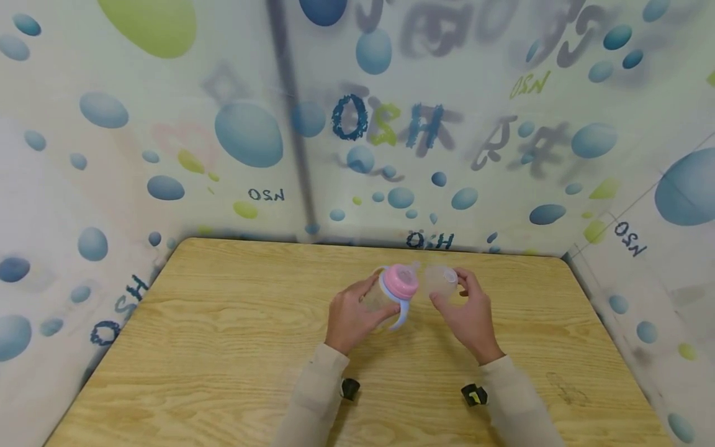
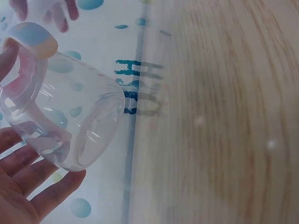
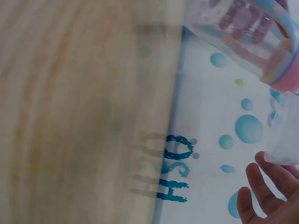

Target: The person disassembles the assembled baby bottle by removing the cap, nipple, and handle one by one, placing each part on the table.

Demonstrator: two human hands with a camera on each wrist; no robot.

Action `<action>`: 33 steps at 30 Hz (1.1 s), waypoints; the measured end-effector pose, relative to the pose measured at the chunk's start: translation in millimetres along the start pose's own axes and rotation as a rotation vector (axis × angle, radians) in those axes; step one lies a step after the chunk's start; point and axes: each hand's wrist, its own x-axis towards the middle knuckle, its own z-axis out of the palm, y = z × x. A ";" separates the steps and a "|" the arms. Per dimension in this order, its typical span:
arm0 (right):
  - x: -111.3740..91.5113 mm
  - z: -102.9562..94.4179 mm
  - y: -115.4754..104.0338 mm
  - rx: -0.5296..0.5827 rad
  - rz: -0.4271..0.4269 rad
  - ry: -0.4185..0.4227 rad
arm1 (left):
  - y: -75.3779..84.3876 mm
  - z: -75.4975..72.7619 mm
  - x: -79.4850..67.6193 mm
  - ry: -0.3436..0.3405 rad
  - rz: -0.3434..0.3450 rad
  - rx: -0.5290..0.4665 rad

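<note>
So there's a wood-look table (image 1: 223, 323) with a pale wall (image 1: 335, 62) right behind it, covered in blue and green spots plus H2O lettering. A small black gadget (image 1: 350, 389) sits by the left cuff, another (image 1: 475, 395) by the right. The left hand (image 1: 353, 313) blocks much of the baby bottle (image 1: 399, 282) from above; it's wrapped round the clear body, thumb across a pale blue handle (image 1: 400, 316). The bottle's tilted over the table's far half, pink collar toward the right. Right hand (image 1: 472, 316) has a clear cap (image 1: 440, 281) between thumb and fingers, off the bottle and just beside its teat.
</note>
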 end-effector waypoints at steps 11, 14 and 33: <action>-8.8 13.1 14.5 -0.237 -0.020 -0.124 | 1.3 2.1 1.5 0.017 0.019 -0.008; -11.2 15.2 15.0 -0.323 -0.047 -0.151 | 1.9 2.8 1.7 0.021 0.024 -0.013; -17.5 23.8 15.8 -0.454 0.004 -0.338 | 4.0 2.2 -1.1 0.027 0.020 -0.052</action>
